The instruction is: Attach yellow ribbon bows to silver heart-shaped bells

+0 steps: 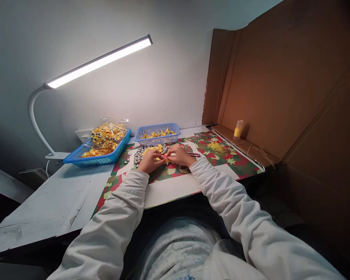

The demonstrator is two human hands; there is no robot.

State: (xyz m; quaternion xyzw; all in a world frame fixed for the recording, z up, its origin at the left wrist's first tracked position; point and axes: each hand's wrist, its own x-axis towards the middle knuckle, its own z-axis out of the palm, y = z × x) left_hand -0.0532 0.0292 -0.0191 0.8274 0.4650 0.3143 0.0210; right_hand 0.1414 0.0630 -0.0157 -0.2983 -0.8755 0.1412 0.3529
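My left hand (151, 160) and my right hand (178, 155) meet over the mat, their fingertips pinched close together. Whatever lies between the fingers is too small to make out. Just beyond them spreads a pile of silver bells or beads (139, 155) mixed with yellow pieces. To the right of my right hand lies a reddish-pink tool (194, 154), partly covered by the hand. Under everything is a red, green and cream patterned mat (169, 175).
A blue basket (97, 160) at left holds bagged yellow pieces with silver beads. Behind the pile stands a smaller blue basket (156, 128) of yellow pieces. Yellow threads (217, 147) lie at right, near a yellow-labelled tube (238, 129). A lamp (102, 60) arches overhead; cardboard (280, 85) walls the right.
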